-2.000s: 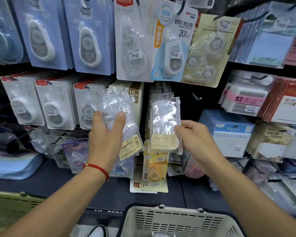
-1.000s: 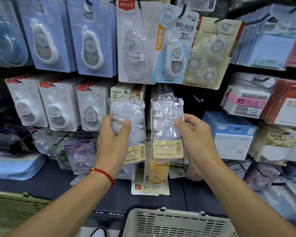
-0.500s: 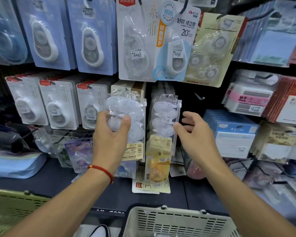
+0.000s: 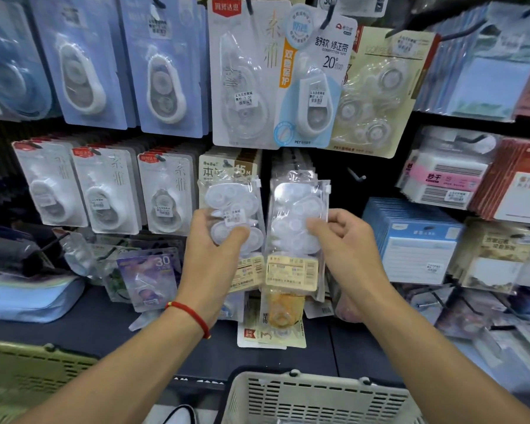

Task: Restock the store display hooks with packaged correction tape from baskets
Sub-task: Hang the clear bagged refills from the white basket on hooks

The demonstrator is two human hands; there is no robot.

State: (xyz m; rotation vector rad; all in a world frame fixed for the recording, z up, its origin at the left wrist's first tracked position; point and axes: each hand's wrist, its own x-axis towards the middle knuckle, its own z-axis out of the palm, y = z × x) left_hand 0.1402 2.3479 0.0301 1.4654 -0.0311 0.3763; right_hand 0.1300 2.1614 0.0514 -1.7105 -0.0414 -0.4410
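Observation:
Two clear bags of white correction tape hang or are held side by side in front of the middle display row. My left hand [image 4: 214,258] grips the left bag [image 4: 231,203], thumb across its front. My right hand [image 4: 346,249] pinches the right bag [image 4: 297,209], which has a yellow label at its bottom. Whether either bag sits on a hook is hidden behind the packs. A cream plastic basket [image 4: 315,396] stands below, at the bottom centre.
Carded correction tapes [image 4: 166,191] fill the hooks to the left and above [image 4: 245,75]. A bare hook [image 4: 357,175] sticks out right of the bags. Blue note packs [image 4: 416,240] hang at right. A green basket [image 4: 28,371] is at lower left.
My right hand, which had let go half a second ago, has closed on the right bag again. My left hand holds its bag steady at about the same place.

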